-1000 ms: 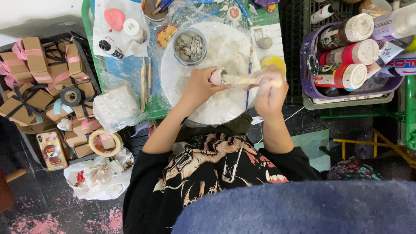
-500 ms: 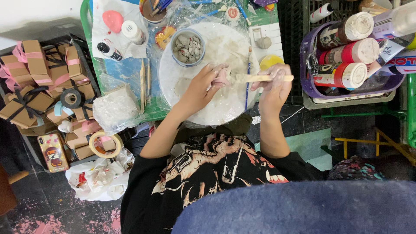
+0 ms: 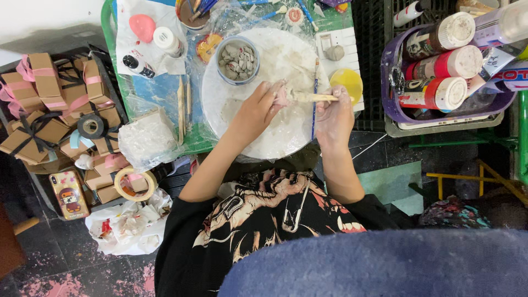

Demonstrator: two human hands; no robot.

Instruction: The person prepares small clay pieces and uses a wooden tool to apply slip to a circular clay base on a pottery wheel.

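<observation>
To your left sit tan gift boxes [image 3: 52, 110] tied with pink and black ribbons, a black tape roll [image 3: 91, 126], a tan tape roll [image 3: 133, 183], a phone [image 3: 67, 194] and a crumpled white bag [image 3: 126, 225] on the floor. On the green table [image 3: 107, 33] you have a bowl [image 3: 237, 59] of grey chips, a pink blob [image 3: 142, 26], a yellow lid [image 3: 346, 83] and a cup [image 3: 193, 12] of brushes. At your right, a purple basket [image 3: 393, 104] holds paint tubes [image 3: 440, 61] with white caps.

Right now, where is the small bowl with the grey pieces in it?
In the head view, the bowl of grey pieces sits at the upper left of the round white board, just beyond the left hand and beside the orange dish.
</observation>
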